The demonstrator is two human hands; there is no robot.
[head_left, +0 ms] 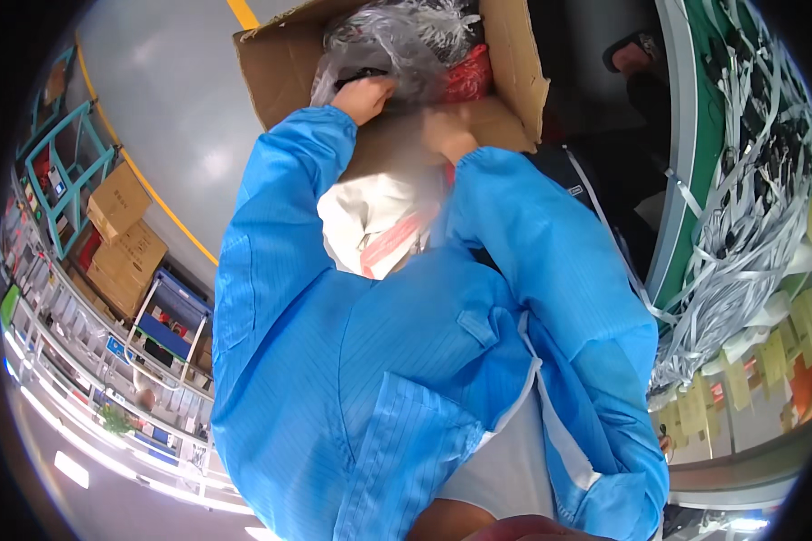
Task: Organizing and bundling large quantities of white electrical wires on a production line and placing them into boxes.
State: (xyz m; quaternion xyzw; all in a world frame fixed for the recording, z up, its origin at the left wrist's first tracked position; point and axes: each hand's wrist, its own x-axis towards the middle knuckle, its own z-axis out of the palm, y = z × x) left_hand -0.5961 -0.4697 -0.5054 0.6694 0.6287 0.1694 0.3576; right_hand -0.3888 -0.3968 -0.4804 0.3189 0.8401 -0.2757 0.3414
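Note:
An open cardboard box (284,77) stands in front of me, with a see-through plastic bag (415,72) and a red plastic bag (467,77) inside it. My left hand (367,99) is closed on the edge of the see-through bag, its fingers bent and partly hidden; something black (361,76) shows beside the fingers. Over the near side of the box, close to its flap, is my right hand (449,135), smeared by motion, so its fingers cannot be read. Below the hands lies a white bag (361,216) with red marks.
On the right, a green-topped bench (686,180) carries a heap of grey-white flat cables (731,261). A person's foot in a slipper (632,54) shows beyond the box. To the left are stacked cartons (126,243), a teal metal frame (68,180) and a yellow floor line (158,194).

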